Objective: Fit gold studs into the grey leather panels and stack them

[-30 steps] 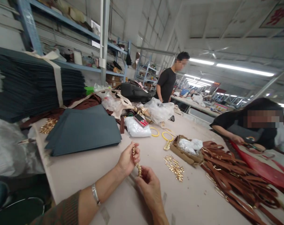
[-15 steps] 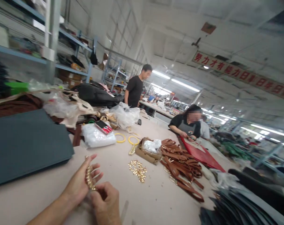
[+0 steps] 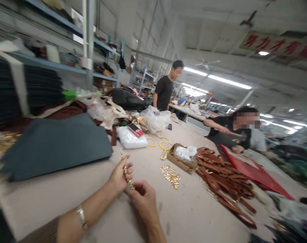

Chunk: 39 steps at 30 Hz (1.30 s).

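Observation:
A short gold chain (image 3: 125, 171) runs across the fingers of my left hand (image 3: 118, 176), which are curled around it with the palm turned up. My right hand (image 3: 145, 200) pinches the chain's lower end between thumb and fingertips. Both hands are just above the table (image 3: 105, 206). Beyond my right hand lies a loose heap of small gold metal pieces (image 3: 171, 175). Another short gold chain (image 3: 164, 154) rests farther back, by a yellow ring (image 3: 164, 145). Fine detail at the pinched end is blurred.
Dark green sheets (image 3: 59, 145) are stacked at left. A small cardboard box (image 3: 180, 162) with white plastic stands beside brown leather straps (image 3: 224, 182). A red-keyed phone (image 3: 136, 130) lies on a plastic packet (image 3: 130, 140). Two people (image 3: 165, 89) are across the table.
My view has swung left, so the scene sits farther right, and more of my left forearm with its bracelet shows. Both hands still hold the chain. The seated person's arm has risen.

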Available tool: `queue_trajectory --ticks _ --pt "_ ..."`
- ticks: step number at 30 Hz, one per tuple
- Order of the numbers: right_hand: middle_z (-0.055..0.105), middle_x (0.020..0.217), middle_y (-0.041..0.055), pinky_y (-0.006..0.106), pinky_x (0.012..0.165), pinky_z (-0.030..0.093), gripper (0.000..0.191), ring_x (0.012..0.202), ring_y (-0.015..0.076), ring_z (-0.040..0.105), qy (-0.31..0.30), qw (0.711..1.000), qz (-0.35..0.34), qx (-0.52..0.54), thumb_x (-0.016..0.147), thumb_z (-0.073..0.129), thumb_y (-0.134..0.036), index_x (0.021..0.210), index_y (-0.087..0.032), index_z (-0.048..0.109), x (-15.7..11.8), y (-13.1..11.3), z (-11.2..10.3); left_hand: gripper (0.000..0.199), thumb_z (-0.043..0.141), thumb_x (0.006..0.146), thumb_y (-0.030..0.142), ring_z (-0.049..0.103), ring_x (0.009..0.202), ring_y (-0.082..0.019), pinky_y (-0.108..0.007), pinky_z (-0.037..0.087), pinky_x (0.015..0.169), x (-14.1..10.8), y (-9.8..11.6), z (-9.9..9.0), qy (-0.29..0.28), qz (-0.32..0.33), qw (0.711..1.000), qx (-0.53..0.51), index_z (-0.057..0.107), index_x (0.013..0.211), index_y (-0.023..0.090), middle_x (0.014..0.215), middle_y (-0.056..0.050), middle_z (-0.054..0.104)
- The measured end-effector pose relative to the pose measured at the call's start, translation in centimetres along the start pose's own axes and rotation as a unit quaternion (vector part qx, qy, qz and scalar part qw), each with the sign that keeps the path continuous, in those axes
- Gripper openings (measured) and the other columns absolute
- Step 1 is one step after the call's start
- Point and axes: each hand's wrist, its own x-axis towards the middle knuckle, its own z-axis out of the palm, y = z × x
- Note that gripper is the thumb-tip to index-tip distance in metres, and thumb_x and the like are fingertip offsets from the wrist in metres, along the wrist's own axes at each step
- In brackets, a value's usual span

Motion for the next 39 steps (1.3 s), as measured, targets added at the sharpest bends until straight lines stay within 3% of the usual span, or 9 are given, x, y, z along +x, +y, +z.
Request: queue_trajectory --ticks 8,13,19,23,27,39 --pt "0.069 0.077 0.0036 0.027 0.067 0.047 0.021 0.071 0.0156 0.06 -0.027 0.999 0.021 0.009 0.07 0.072 -0.028 0.086 -0.014 0.069 0.2 1.2 -1.0 0.025 0.051 0.098 0.033 0.034 0.04 -0.002 -0.012 0.021 0.031 1.1 -0.1 -1.1 0.002 0.015 1.0 -0.006 0.053 0.116 0.016 0.07 0.005 0.051" --pt "0.071 0.087 0.0057 0.031 0.078 0.051 0.033 0.081 0.0188 0.064 -0.037 0.999 0.02 0.025 0.067 0.077 -0.028 0.096 -0.015 0.069 0.3 1.4 -0.9 0.025 0.049 0.098 0.033 0.033 0.04 -0.003 -0.013 0.023 0.033 0.9 -0.2 -0.9 -0.02 0.012 1.0 -0.014 0.052 0.117 0.017 0.069 0.005 0.05" --pt "0.067 0.072 0.002 0.027 0.064 0.049 0.031 0.067 0.0152 0.058 0.031 0.999 0.029 0.016 0.065 0.078 -0.037 0.085 -0.015 0.071 0.5 1.6 -1.2 0.025 0.047 0.098 0.033 0.042 0.044 -0.005 -0.015 0.033 0.037 0.4 -0.2 -0.6 -0.035 0.013 0.999 0.003 0.053 0.117 0.017 0.07 0.004 0.051" --pt "0.069 0.077 0.0038 0.028 0.067 0.049 0.034 0.071 0.0163 0.059 0.055 0.997 0.043 0.037 0.061 0.081 -0.038 0.085 -0.015 0.073 0.6 1.5 -1.6 0.024 0.047 0.099 0.034 0.046 0.047 -0.007 -0.018 0.04 0.04 0.3 0.1 -0.7 -0.043 0.004 0.999 0.022 0.055 0.112 0.016 0.07 0.004 0.053" --pt "0.07 0.081 0.0044 0.028 0.07 0.051 0.038 0.075 0.0172 0.06 0.073 0.991 0.069 0.085 0.054 0.084 -0.033 0.086 -0.015 0.074 0.7 1.4 -1.9 0.018 0.052 0.097 0.03 0.041 0.044 -0.005 -0.017 0.038 0.04 0.5 0.3 -1.0 -0.047 -0.011 0.998 0.038 0.058 0.102 0.014 0.067 0.006 0.051" --pt "0.07 0.086 0.003 0.024 0.072 0.052 0.04 0.076 0.0141 0.062 0.058 0.978 0.087 0.18 0.055 0.088 -0.027 0.09 -0.016 0.073 0.8 2.0 -2.1 0.016 0.053 0.096 0.029 0.044 0.046 -0.006 -0.019 0.044 0.046 0.3 0.4 -1.0 -0.065 0.008 0.998 0.016 0.059 0.099 0.014 0.068 0.005 0.053"
